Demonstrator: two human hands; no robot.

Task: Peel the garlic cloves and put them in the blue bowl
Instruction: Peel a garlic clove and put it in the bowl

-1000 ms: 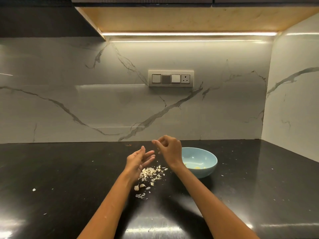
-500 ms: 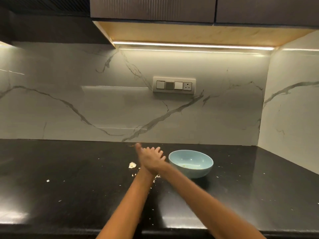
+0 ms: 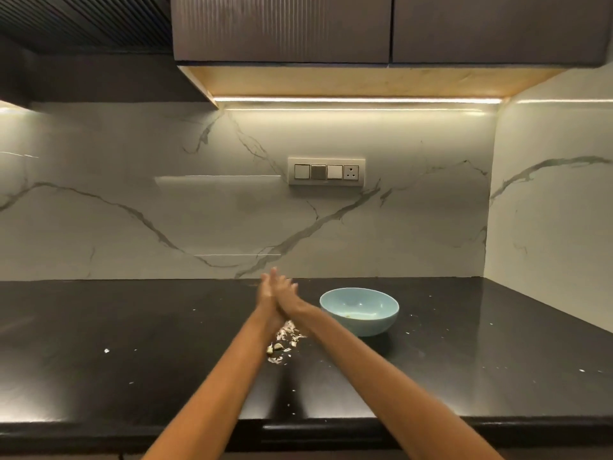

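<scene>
The blue bowl [image 3: 360, 310] stands on the black counter, right of my hands, with a few pale peeled cloves at its bottom. My left hand [image 3: 267, 295] and my right hand [image 3: 286, 295] are pressed palm to palm above the counter, fingers straight and pointing toward the wall. Neither hand holds anything that I can see. Below my wrists lies a heap of garlic skins [image 3: 288, 333] with one or two garlic cloves [image 3: 273, 348] at its near end.
Small white skin flecks [image 3: 106, 350] are scattered over the black counter [image 3: 132, 327]. The marble backsplash with a switch panel [image 3: 326, 172] rises behind. A marble side wall closes the right. The counter's front edge runs just below my forearms.
My hands, apart a second ago with the right one raised and curled, have come together flat. The camera has tilted up and drawn back, showing the cabinets and counter edge.
</scene>
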